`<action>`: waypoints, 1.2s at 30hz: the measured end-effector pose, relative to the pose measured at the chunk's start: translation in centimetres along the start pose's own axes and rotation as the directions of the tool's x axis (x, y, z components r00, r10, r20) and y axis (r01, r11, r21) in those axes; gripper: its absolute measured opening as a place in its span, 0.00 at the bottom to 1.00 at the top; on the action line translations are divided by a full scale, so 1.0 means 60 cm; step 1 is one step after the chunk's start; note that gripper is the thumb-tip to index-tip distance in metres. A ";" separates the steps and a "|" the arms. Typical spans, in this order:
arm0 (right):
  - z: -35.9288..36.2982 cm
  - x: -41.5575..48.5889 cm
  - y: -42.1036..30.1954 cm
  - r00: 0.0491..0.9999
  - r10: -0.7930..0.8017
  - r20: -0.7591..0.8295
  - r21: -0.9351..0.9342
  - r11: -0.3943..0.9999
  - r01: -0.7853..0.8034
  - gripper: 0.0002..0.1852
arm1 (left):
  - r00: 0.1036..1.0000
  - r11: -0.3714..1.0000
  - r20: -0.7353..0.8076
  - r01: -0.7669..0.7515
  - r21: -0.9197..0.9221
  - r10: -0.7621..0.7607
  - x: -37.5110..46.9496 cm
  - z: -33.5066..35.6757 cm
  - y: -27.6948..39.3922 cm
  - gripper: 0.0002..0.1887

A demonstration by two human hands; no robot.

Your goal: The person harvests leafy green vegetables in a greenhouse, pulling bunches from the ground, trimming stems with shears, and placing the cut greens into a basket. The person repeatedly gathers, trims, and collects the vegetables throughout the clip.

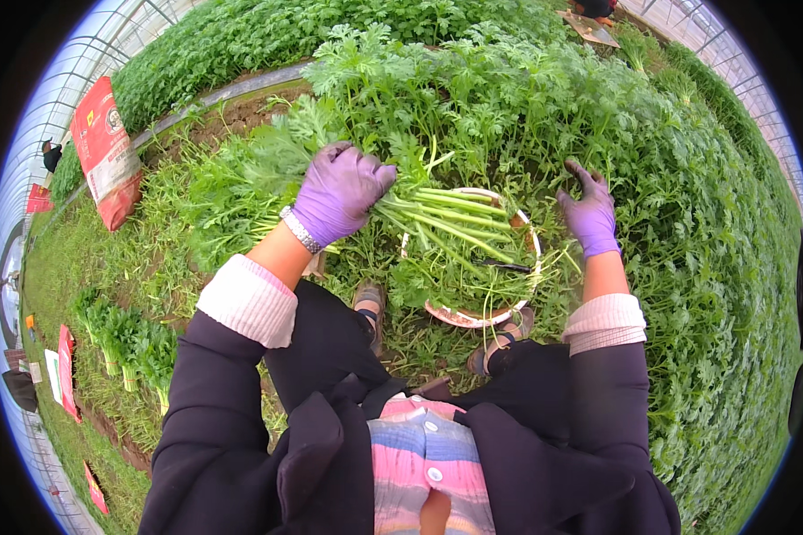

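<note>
My left hand [348,190], in a purple glove, grips a bunch of leafy greens [458,208] by the stems. The cut stem ends point right, and the leaves spread to the left behind the hand. Beneath the stems stands a round basin with a white rim [465,321], with loose leaves and trimmings in it. A dark, thin object [506,266], perhaps a knife, lies across the basin under the stems. My right hand [587,207], also gloved, is empty with its fingers apart, right of the basin and close to the standing greens [696,221].
A red and white sack [110,157] stands at the upper left. Tied bunches of greens [130,348] rest on the littered ground at left. Red packaging [69,374] lies farther left. A person [51,156] is far off at left. My feet flank the basin.
</note>
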State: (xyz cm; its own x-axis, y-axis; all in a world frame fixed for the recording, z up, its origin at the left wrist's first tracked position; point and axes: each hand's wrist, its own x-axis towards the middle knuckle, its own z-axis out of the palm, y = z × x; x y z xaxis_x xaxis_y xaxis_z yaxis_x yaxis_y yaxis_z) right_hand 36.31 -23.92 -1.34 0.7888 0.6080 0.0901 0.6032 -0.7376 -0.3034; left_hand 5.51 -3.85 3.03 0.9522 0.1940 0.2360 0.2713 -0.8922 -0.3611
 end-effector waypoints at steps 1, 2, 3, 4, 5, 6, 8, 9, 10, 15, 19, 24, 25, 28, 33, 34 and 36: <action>0.005 -0.006 -0.003 0.993 -0.102 -0.060 0.088 0.990 0.107 0.31 | 0.994 0.991 -0.033 -0.104 0.079 0.107 0.002 -0.012 -0.001 0.19; 0.012 -0.013 -0.012 0.963 -0.247 -0.107 0.255 0.929 0.267 0.30 | 0.976 0.977 -0.106 -0.177 0.116 0.190 0.004 -0.023 -0.002 0.18; 0.020 -0.023 -0.026 0.879 -0.413 -0.237 0.401 0.783 0.476 0.31 | 0.951 0.958 -0.157 -0.242 0.150 0.265 0.005 -0.033 0.001 0.16; 0.029 -0.036 -0.042 0.891 -0.450 -0.065 0.574 0.714 0.402 0.33 | 0.925 0.941 -0.213 -0.276 0.197 0.316 0.007 -0.042 0.004 0.14; 0.036 -0.045 -0.059 0.814 -0.578 -0.049 0.732 0.534 0.423 0.36 | 0.915 0.936 -0.220 -0.302 0.178 0.338 0.008 -0.050 0.008 0.15; 0.043 -0.057 -0.072 0.761 -0.644 0.074 0.841 0.451 0.300 0.40 | 0.901 0.931 -0.244 -0.326 0.165 0.359 0.011 -0.058 0.009 0.16; 0.048 -0.078 -0.082 0.516 -0.848 0.119 0.965 0.222 0.142 0.49 | 0.889 0.930 -0.277 -0.336 0.147 0.365 0.011 -0.072 0.012 0.19; 0.049 -0.087 -0.083 0.509 -0.828 0.233 0.950 0.306 0.062 0.50 | 0.890 0.935 -0.287 -0.324 0.147 0.354 0.011 -0.078 0.009 0.20; 0.048 -0.095 -0.081 0.476 -0.817 0.326 0.930 0.368 -0.005 0.52 | 0.896 0.940 -0.289 -0.305 0.150 0.337 0.011 -0.084 0.006 0.21; 0.052 -0.137 -0.081 0.233 -0.866 0.443 0.780 0.244 -0.577 0.50 | 0.994 0.997 -0.090 -0.049 0.056 0.054 0.020 -0.087 -0.027 0.28; 0.053 -0.153 -0.112 0.256 -0.795 0.550 0.702 0.275 -0.656 0.33 | 0.967 0.969 -0.074 0.245 0.028 -0.243 0.044 -0.044 -0.022 0.42; 0.021 -0.128 -0.117 0.682 -0.589 0.433 0.865 0.059 -0.498 0.15 | 0.510 0.436 -0.114 0.573 -0.694 -0.852 0.022 0.003 0.035 0.65; 0.016 -0.122 -0.116 0.681 -0.577 0.451 0.864 0.090 -0.496 0.15 | 0.449 0.114 0.123 0.465 -0.878 -0.885 0.018 0.010 0.058 0.60; 0.014 -0.120 -0.122 0.661 -0.603 0.445 0.860 0.084 -0.502 0.16 | 0.711 -0.787 0.683 0.321 -0.527 -0.167 0.022 0.015 0.124 0.36; 0.021 -0.130 -0.141 0.785 -0.514 0.347 0.791 0.610 0.049 0.26 | 0.926 -0.830 0.347 0.073 -0.553 -0.150 0.094 0.003 0.165 0.23; 0.020 -0.129 -0.142 0.841 -0.462 0.280 0.821 0.570 0.040 0.28 | 0.905 -0.839 0.375 0.038 -0.542 -0.201 0.103 -0.002 0.161 0.20; 0.017 -0.125 -0.145 0.880 -0.423 0.216 0.928 0.370 -0.050 0.38 | 0.895 -0.834 0.326 -0.086 -0.546 -0.306 0.117 -0.014 0.142 0.14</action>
State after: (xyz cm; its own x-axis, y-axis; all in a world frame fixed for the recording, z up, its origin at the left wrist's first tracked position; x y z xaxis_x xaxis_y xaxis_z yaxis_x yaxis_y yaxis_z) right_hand 25.03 -21.74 -0.32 0.4131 0.9107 0.0024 0.0746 -0.0312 -0.9967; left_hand 14.42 -10.43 2.34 0.8146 0.5794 0.0276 -0.3849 0.5044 0.7729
